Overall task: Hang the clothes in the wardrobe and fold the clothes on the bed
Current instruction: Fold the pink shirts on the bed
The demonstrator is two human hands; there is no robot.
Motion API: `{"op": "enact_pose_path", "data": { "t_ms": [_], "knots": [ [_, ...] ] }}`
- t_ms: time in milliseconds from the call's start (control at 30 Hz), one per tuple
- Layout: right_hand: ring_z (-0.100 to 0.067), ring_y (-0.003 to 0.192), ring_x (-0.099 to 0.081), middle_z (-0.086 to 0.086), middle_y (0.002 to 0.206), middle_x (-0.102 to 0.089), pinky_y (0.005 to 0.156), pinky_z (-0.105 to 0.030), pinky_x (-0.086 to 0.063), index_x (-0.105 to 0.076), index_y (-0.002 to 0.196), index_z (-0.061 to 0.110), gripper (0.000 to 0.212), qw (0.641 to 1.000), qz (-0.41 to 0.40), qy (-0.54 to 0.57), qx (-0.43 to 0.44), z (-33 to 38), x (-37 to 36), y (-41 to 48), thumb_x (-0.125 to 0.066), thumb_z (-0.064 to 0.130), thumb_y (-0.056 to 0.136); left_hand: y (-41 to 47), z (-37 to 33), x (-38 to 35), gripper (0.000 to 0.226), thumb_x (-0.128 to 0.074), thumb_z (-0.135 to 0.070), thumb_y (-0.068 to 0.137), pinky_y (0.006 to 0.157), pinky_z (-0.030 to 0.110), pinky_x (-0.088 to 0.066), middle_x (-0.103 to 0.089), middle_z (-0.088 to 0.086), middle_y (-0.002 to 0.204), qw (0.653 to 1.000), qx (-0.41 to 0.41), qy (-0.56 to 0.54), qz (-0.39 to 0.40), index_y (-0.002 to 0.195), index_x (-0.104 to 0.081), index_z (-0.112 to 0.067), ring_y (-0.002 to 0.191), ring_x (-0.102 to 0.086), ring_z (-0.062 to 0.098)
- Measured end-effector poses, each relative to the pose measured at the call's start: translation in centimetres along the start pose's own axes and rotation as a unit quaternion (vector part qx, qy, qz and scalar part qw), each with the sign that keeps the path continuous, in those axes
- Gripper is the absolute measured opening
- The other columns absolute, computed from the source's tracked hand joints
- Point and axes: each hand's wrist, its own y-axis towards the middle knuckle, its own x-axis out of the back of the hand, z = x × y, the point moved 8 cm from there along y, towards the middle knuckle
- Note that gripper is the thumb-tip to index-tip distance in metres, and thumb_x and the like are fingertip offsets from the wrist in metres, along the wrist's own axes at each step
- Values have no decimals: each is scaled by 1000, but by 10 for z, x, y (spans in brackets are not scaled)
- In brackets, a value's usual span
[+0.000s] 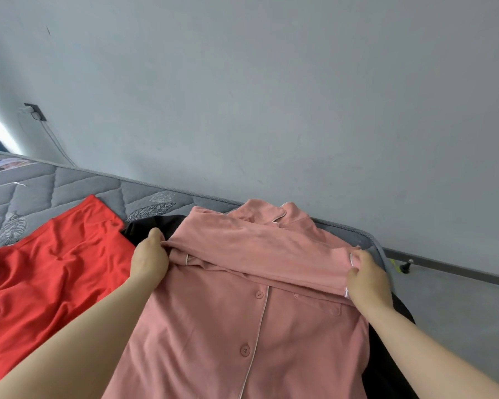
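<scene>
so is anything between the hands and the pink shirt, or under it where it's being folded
Nothing between them: the left hand and right hand both grip the pink shirt by its folded-over sleeve. A black garment lies under it on the mattress, showing at its left and right edges.

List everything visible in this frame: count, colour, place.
Grey quilted mattress: one, grey, against the wall.
Pink button-front shirt with white piping: one, pink, centre of mattress, sleeve folded across chest.
Red smooth-fabric garment: one, red, left of the shirt.
Black cloth garment: one, black, under the shirt.
Black wall socket with cable: one, black, upper left wall.
Small black peg: one, black, by the skirting, right.
Left hand: one, grips the sleeve's left end.
Right hand: one, grips the sleeve's cuff.
</scene>
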Motion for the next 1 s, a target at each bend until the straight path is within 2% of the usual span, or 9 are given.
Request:
{"op": "enact_pose_path", "data": {
  "t_ms": [167, 333, 500, 600, 667, 733, 800, 933, 1000],
  "knots": [
    [-36, 97, -61, -19, 106, -64, 67, -34, -39, -48, 132, 18, 39, 998, 1, -65, -12, 0, -8, -3, -47, 12, 93, -14, -29, 10, 9, -58, -9, 87, 62, 41, -45, -55, 12, 99, 990, -124, 67, -13, 95, -61, -7, 84, -59, 36],
    [-33, 104, -60, -9, 117, -66, 76, -36, -45, -59, 124, 18, 36, 995, -87, -43, 5, 1, 14, -1, -44, 7, 94, -17, -24, 31, 7, -63, -1, 80, 55, 38, -38, -56, 13, 85, 982, -145, 100, -61, 81, -56, -5, 76, -59, 36],
    [-32, 115, -55, -11, 129, -57, 80, -34, -43, -50, 135, 17, 45, 990, 23, -137, -36, -15, -8, -3, -45, 6, 91, -24, -21, -6, 20, -54, -5, 79, 84, 41, -44, -57, 10, 100, 970, -143, 165, 107, 96, -65, -7, 99, -53, 33],
    [-34, 118, -50, -15, 133, -47, 87, -37, -44, -48, 138, 16, 47, 989, 7, -142, -30, -13, -11, -7, -47, 8, 92, -25, -37, 5, 30, -42, -21, 73, 81, 44, -45, -56, 13, 91, 978, -169, 107, 59, 82, -64, -3, 87, -53, 34],
    [-36, 124, -42, -17, 139, -40, 94, -41, -42, -49, 136, 14, 45, 988, -13, -155, -6, -2, -12, -10, -52, 13, 91, -31, -53, 10, 41, -33, -30, 72, 78, 44, -47, -58, 11, 89, 969, -236, 71, 26, 85, -63, -4, 83, -54, 33],
    [-36, 136, -29, -18, 149, -28, 103, -44, -38, -47, 135, 14, 45, 984, -23, -173, 22, 13, -14, -13, -55, 20, 91, -39, -59, 0, 46, -33, -36, 77, 83, 43, -47, -60, 9, 93, 958, -272, 73, 51, 92, -65, -7, 87, -55, 33],
    [-35, 142, -17, -19, 153, -17, 110, -45, -31, -43, 138, 15, 50, 976, -29, -207, 55, 30, -19, -16, -56, 24, 91, -47, -48, -15, 50, -32, -45, 81, 84, 41, -46, -59, 7, 92, 964, -243, 80, 70, 91, -65, -9, 87, -55, 31],
    [-41, 146, 1, -26, 157, 5, 119, -52, -13, -28, 148, 21, 66, 962, -2, -267, 55, 58, -31, -7, -55, 31, 89, -61, -24, -34, 37, -39, -41, 85, 75, 39, -47, -54, 4, 85, 976, -207, 70, -11, 85, -63, -12, 78, -52, 28],
    [-39, 147, 3, -22, 160, 1, 118, -52, -12, -33, 145, 21, 58, 957, 39, -276, 75, 76, -46, -2, -53, 32, 91, -61, -19, -42, 35, -41, -39, 86, 75, 40, -47, -54, 4, 87, 977, -201, 68, -33, 86, -65, -13, 79, -52, 28]
  ]
}}
